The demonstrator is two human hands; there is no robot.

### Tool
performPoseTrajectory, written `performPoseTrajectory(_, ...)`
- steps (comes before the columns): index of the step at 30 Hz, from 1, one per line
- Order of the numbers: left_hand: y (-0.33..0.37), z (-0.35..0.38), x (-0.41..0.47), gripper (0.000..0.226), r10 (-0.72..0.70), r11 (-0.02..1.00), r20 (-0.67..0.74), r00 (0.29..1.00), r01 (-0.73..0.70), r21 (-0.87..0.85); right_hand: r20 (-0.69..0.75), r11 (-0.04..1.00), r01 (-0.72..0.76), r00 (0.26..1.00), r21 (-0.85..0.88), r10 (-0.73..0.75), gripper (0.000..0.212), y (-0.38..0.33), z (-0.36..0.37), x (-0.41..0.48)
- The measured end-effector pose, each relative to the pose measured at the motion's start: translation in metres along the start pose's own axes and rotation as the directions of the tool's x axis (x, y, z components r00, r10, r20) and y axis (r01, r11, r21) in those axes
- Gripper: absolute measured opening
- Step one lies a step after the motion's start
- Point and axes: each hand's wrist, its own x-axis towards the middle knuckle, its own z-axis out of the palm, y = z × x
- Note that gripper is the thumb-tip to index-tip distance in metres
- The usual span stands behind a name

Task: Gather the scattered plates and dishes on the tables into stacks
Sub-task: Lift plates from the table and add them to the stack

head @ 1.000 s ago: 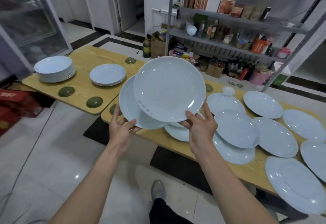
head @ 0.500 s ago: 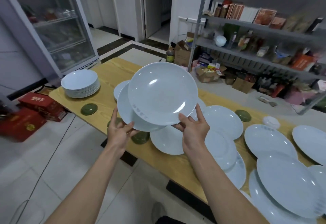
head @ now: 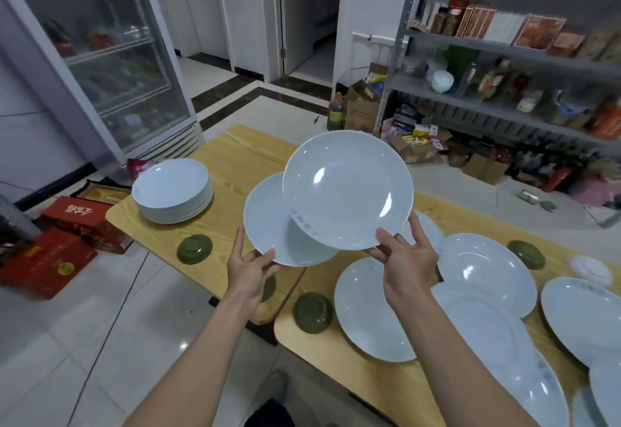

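Both held plates have swung left, nearer the stack (head: pixel 173 190).
Left hand (head: pixel 249 270) fingers grip the lower plate (head: pixel 268 228); right hand (head: pixel 405 258) fingers grip the upper plate (head: pixel 347 190), above the table (head: pixel 235 158).

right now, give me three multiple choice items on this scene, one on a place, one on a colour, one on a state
1. Where is the tall stack of plates?
A. far-left corner of the left table
B. on the shelf
C. on the floor

2. What colour is the small dish in front of that stack?
A. red
B. dark green
C. yellow

3. How are the two held plates arranged?
A. lying on the table
B. one in each hand, overlapping in the air
C. both in one hand

Answers: 1 A, it stands on the wood beside the fridge. 2 B, its glaze is dark green. 3 B, left hand grips the lower plate, right hand the upper plate.
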Motion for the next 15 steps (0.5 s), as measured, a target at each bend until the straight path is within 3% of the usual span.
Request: performPoseTrajectory(15,0.024,-0.041,0.134,0.089,-0.201,0.976,0.091,0.975,0.191,0.105,-0.259,0.998,0.050,0.965,0.041,-0.037,0.077,0.061,0.081,0.031)
